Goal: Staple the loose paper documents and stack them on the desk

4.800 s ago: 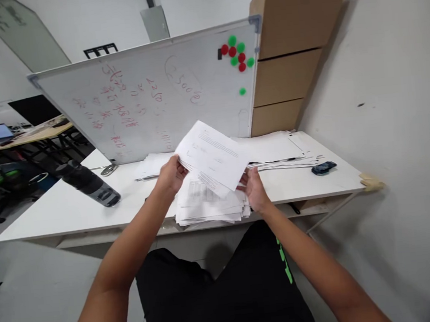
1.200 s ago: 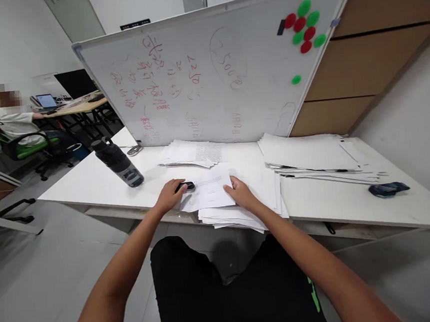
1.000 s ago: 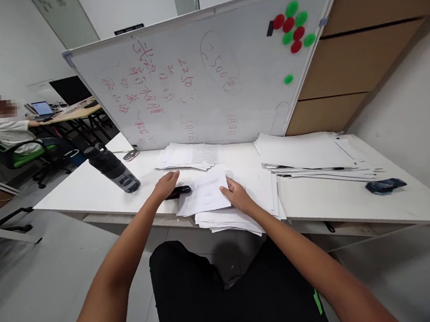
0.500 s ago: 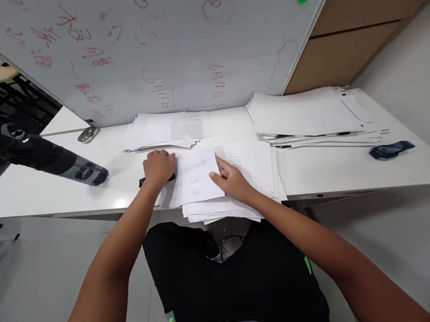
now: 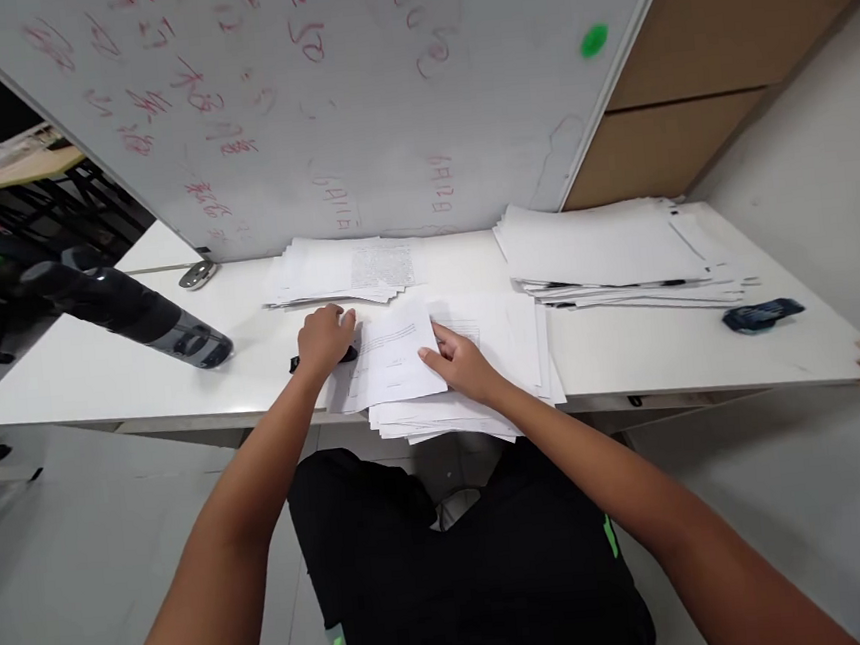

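Observation:
My right hand (image 5: pixel 463 360) pinches the right edge of a printed sheet (image 5: pixel 399 360), thumb on top and fingers behind. That sheet lies tilted over a loose stack of papers (image 5: pixel 511 340) at the desk's front edge, with several sheets jutting past it. At the sheet's upper left corner, my left hand (image 5: pixel 324 340) is curled over a small black tool (image 5: pixel 349 354). Dark ends of this tool poke out on both sides of the hand; the rest is hidden, so its kind is unclear.
Behind the hands lies a pile of printed papers (image 5: pixel 342 267), with a larger pile (image 5: pixel 604 242) to the right. A dark bottle-like object (image 5: pixel 135 313) and a mouse (image 5: pixel 198 274) are on the left. A dark blue item (image 5: pixel 763 314) lies far right. A whiteboard (image 5: pixel 380 96) stands behind the desk.
The camera view has shifted slightly, so the desk items appear moved. Both hands keep nearly the same places on the sheet and the black tool.

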### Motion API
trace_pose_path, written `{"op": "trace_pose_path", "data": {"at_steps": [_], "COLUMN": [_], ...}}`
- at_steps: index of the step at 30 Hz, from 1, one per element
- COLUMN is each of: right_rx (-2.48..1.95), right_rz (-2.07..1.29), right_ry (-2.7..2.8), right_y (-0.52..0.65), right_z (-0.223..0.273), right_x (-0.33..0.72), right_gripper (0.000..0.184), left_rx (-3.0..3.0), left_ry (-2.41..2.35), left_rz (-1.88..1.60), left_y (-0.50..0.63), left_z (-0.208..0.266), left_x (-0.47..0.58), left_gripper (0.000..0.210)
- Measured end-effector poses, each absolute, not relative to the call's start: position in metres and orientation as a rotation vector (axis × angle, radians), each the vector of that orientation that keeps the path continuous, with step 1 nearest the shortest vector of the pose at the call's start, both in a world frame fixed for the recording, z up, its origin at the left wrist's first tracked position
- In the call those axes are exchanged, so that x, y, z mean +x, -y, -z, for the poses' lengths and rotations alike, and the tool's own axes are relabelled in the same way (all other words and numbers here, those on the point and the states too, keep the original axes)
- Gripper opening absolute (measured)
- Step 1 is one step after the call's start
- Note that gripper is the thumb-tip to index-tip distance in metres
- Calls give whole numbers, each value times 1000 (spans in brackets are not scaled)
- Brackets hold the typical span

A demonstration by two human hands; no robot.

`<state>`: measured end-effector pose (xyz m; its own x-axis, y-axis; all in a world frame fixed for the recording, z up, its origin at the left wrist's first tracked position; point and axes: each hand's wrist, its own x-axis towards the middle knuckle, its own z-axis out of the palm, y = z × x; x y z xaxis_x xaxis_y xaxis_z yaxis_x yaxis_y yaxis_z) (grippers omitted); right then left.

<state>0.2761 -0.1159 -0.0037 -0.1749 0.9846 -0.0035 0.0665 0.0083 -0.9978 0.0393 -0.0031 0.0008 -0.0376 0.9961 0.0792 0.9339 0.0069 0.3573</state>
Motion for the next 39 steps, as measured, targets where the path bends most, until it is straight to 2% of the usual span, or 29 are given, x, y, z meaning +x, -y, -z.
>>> {"op": "trace_pose_path", "data": {"at_steps": [4,6,8,13,17,21,24,30,33,36,39], "right_rx": [-1066,-1107,-1129,-1162,-1383,-1469,-1439,-1538,-1630,-1594,-1490], "right_rz": [-1267,-1227,-1199,-1171,-1198,-943,-858,-1018,-1056,-1254,-1375], "right_ry": [1443,1461,1480,1487,1548,1812,1880,1624,1554,1463,1334], "right_y": [112,110,107,105,109,122,130,122,116,115,115], "right_z": [11,14,17,16,-2,-33,-54,-53,-41,-35,-37], "right_x": [276,276,275,273,270,269,271,270,267,263,256], "right_gripper": [42,35,32,31,26,21,25,31,45,60,64], "left_rx": [2092,2150,2191,2304,2353,2376,2402,2398,2378,2383,2372], "left_ry": [-1970,-1976,-2019,-2028,-2014,-1962,-1946,-1951,-1969,-1958,-1943], "left_rz": [-1046,-1191,-1160,-731,-731,-696,-718,-720,-707,-723,-745], "left_y": [24,36,46,55,54,51,50,51,51,52,53], "left_z": [-10,-9,-1,24,29,28,32,34,33,32,31], "left_x": [28,14,-3,-29,-28,-30,-32,-33,-32,-32,-31], "left_gripper": [46,49,49,43,42,39,39,38,40,40,40]}}
